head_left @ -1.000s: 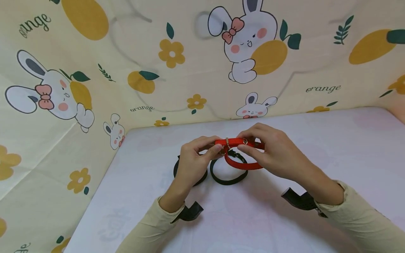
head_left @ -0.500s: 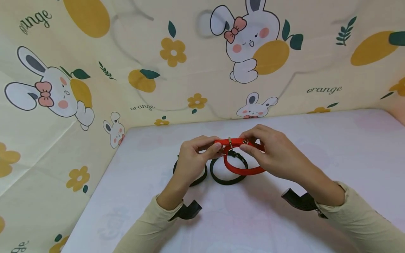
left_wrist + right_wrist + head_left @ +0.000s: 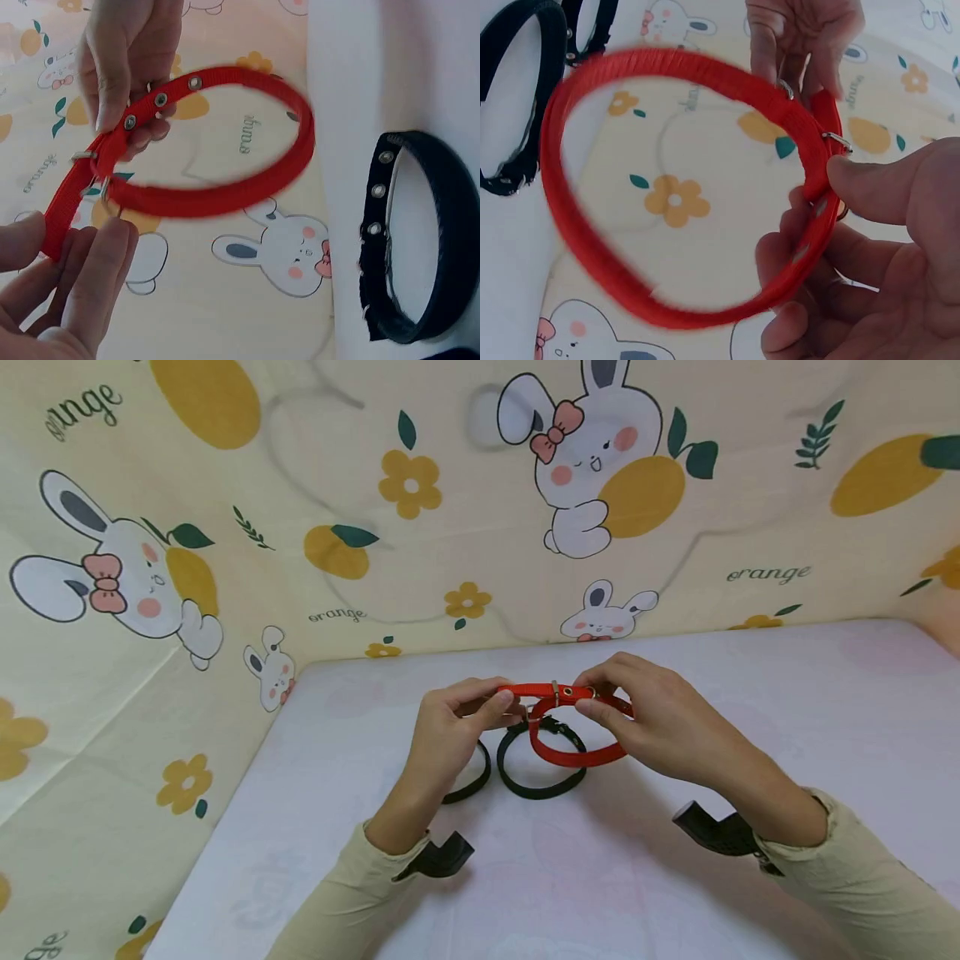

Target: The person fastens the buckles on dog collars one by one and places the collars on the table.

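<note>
A red pet collar (image 3: 573, 758), fastened into a loop, is held up over the table between both hands. My left hand (image 3: 444, 727) pinches the tail of its strap between thumb and fingers. Around the strap by the buckle (image 3: 838, 142), the thumb and fingers of my right hand (image 3: 660, 714) keep their grip. Metal eyelets (image 3: 160, 99) line the band in the left wrist view, and a metal ring hangs near the buckle. The loop droops below the hands and overlaps a black collar (image 3: 542, 793) lying behind it in the head view.
Another black collar (image 3: 471, 792) lies on the white table (image 3: 570, 893) to the left, partly hidden by my left hand. Behind the table rises a cream cloth (image 3: 420, 552) printed with rabbits, oranges and flowers. Black straps (image 3: 442, 858) sit at both wrists.
My left hand has shifted slightly left with the strap's tail, so more of it shows past the buckle. The buckle and right hand have moved a little right. Both black collars stay put.
</note>
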`<state>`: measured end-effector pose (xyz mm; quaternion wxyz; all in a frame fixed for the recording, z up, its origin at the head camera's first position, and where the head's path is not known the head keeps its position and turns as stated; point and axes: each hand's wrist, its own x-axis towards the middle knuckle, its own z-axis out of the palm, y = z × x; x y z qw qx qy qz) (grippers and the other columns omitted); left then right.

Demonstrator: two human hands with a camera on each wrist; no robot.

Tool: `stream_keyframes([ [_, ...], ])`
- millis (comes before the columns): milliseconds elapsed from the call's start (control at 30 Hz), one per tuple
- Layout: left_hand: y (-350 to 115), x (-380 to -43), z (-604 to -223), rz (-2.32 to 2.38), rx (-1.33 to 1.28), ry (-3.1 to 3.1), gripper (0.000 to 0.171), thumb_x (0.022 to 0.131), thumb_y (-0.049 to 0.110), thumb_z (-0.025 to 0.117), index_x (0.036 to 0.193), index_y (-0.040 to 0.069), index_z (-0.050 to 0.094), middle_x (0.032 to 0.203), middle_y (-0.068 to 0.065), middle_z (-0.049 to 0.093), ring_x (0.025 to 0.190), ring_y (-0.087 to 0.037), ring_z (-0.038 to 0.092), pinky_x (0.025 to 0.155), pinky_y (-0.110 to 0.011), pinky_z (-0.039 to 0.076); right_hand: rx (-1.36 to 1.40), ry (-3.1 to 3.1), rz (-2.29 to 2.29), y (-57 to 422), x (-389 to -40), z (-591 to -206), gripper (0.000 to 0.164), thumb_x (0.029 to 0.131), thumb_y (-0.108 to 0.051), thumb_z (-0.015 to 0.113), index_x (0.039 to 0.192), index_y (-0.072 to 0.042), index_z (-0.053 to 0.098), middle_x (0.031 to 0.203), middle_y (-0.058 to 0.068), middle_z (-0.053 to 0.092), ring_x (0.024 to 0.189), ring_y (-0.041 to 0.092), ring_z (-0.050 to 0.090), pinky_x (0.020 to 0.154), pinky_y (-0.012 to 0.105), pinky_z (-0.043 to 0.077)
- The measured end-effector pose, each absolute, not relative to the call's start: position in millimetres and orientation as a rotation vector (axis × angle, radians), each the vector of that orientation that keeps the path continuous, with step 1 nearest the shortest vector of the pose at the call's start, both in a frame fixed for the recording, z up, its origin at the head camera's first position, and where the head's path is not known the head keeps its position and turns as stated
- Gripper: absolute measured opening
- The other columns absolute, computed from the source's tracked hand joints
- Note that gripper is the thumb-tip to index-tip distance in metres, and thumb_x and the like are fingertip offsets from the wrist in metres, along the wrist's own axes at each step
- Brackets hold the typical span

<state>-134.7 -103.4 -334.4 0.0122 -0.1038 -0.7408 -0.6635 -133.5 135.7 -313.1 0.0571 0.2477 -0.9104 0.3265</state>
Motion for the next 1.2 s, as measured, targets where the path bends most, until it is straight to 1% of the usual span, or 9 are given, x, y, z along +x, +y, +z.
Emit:
stream_keyframes([
  [100,-106.1,-135.1,-332.8,-2.076,-0.311,-2.278,0.022,0.094,0.007,0.067,0.114,-0.002,0.071,0.101,-0.024,0.073,0.087,-0.028,0.076,0.087,-0.035,0.059,0.745,-2.777,0.966,137.3,-134.8,-312.6,0.019,0.096,-0.027,0.067,0.113,-0.018,0.069,0.099,-0.004,0.065,0.092,0.015,0.058,0.074,0.033,0.047],
  [167,-107.2,-135.3,-332.1,-2.064,-0.317,-2.282,0.024,0.094,0.007,0.067,0.116,-0.002,0.070,0.101,-0.024,0.073,0.087,-0.029,0.075,0.088,-0.036,0.059,0.738,-2.784,0.967,138.0,-135.5,-312.2,0.020,0.096,-0.028,0.067,0.113,-0.019,0.069,0.099,-0.003,0.065,0.092,0.016,0.058,0.073,0.033,0.047],
  [300,-108.5,-134.9,-333.0,-1.908,-0.338,-2.392,0.024,0.093,0.012,0.069,0.116,0.004,0.071,0.101,-0.016,0.074,0.090,-0.022,0.073,0.090,-0.033,0.058,0.738,-2.772,0.956,137.7,-135.4,-312.0,0.019,0.095,-0.025,0.069,0.112,-0.018,0.070,0.099,-0.003,0.065,0.091,0.016,0.058,0.071,0.032,0.049],
  [400,-107.8,-134.7,-336.0,-1.728,-0.445,-2.472,0.024,0.092,0.015,0.072,0.115,0.008,0.073,0.103,-0.010,0.073,0.095,-0.018,0.069,0.090,-0.032,0.057,0.772,-2.747,0.929,136.6,-134.0,-312.7,0.018,0.094,-0.023,0.070,0.111,-0.018,0.071,0.099,-0.004,0.064,0.089,0.015,0.058,0.071,0.031,0.050],
  [533,-103.7,-133.5,-340.1,-1.580,-0.620,-2.470,0.022,0.090,0.018,0.075,0.111,0.010,0.075,0.103,-0.004,0.074,0.098,-0.014,0.067,0.090,-0.031,0.056,0.849,-2.703,0.898,133.1,-131.7,-315.7,0.017,0.093,-0.021,0.071,0.110,-0.019,0.072,0.099,-0.006,0.064,0.089,0.012,0.058,0.070,0.029,0.051],
  [700,-98.4,-130.2,-342.9,-1.499,-0.698,-2.449,0.019,0.088,0.020,0.077,0.106,0.013,0.077,0.100,0.002,0.074,0.098,-0.009,0.066,0.087,-0.028,0.057,0.913,-2.652,0.858,127.6,-130.7,-320.9,0.015,0.091,-0.023,0.074,0.106,-0.021,0.072,0.096,-0.009,0.063,0.087,0.008,0.056,0.070,0.027,0.050],
  [833,-96.5,-128.8,-343.5,-1.459,-0.723,-2.447,0.020,0.086,0.018,0.079,0.105,0.012,0.077,0.100,0.002,0.074,0.098,-0.008,0.066,0.088,-0.026,0.057,0.936,-2.617,0.852,126.4,-130.1,-322.7,0.015,0.090,-0.026,0.075,0.104,-0.023,0.072,0.096,-0.011,0.062,0.086,0.005,0.054,0.069,0.026,0.050],
  [1100,-97.5,-130.8,-343.1,-1.451,-0.689,-2.414,0.016,0.085,0.017,0.080,0.100,0.011,0.079,0.093,0.000,0.075,0.092,-0.008,0.067,0.084,-0.028,0.057,0.942,-2.604,0.833,127.0,-130.8,-323.7,0.012,0.092,-0.028,0.072,0.104,-0.026,0.072,0.096,-0.013,0.062,0.088,0.003,0.054,0.071,0.027,0.049],
  [1200,-98.2,-130.9,-343.0,-1.463,-0.689,-2.407,0.016,0.085,0.017,0.079,0.100,0.010,0.079,0.093,-0.001,0.076,0.091,-0.009,0.067,0.082,-0.028,0.057,0.931,-2.621,0.838,126.8,-130.4,-323.0,0.013,0.093,-0.028,0.072,0.105,-0.026,0.071,0.098,-0.013,0.062,0.089,0.004,0.056,0.073,0.028,0.051],
])
